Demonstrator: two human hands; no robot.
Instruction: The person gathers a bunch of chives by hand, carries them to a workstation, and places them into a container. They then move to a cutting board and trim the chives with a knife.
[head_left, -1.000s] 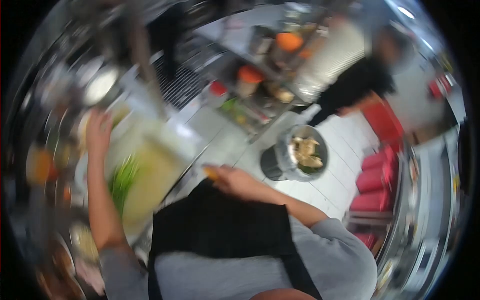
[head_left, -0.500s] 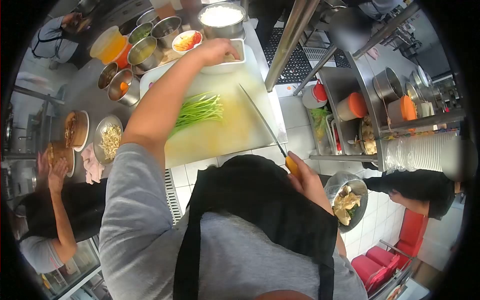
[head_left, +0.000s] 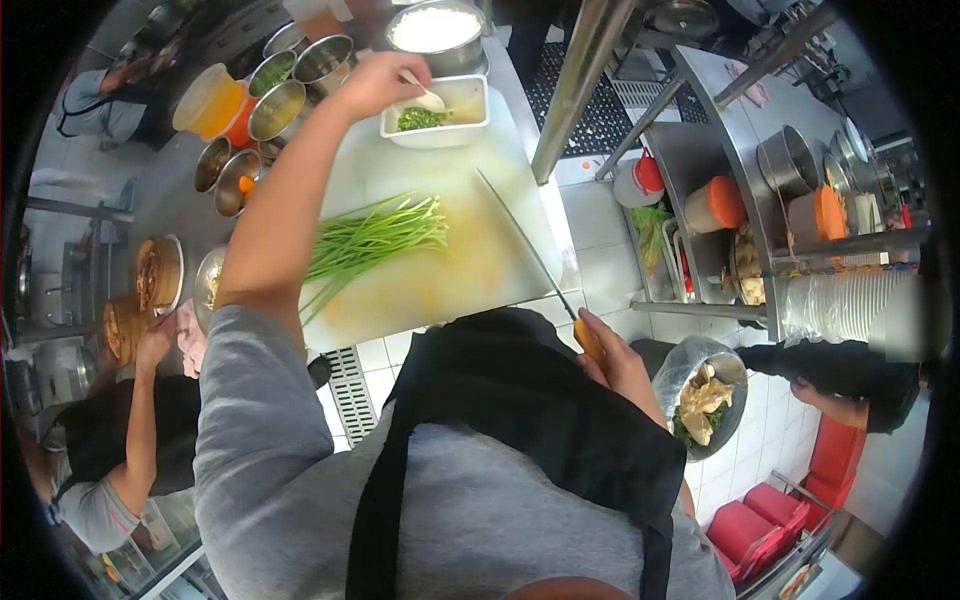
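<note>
My left hand [head_left: 385,85] is closed on a white spoon [head_left: 428,98], raised at the white rectangular container [head_left: 465,128], which holds chopped greens [head_left: 420,119]. The container sits at the far end of the pale cutting board [head_left: 400,300]. Long green stalks [head_left: 385,238] lie across the board, partly behind my left forearm. My right hand [head_left: 615,358] grips the yellow handle of a knife [head_left: 527,243] near my apron. The blade points up and to the left over the board's right edge.
Metal bowls [head_left: 280,112] and an orange-filled tub [head_left: 212,105] stand at upper left, a pot of white food [head_left: 437,32] beyond the container. A metal post [head_left: 582,90] rises right of the board. A co-worker's hand [head_left: 153,345] is at left. A lined bowl [head_left: 735,372] is at right.
My left hand has risen out of the white container and moved left, with the white spoon now showing. The small bowl of red and yellow pieces is hidden. The co-worker's hand has moved right.
</note>
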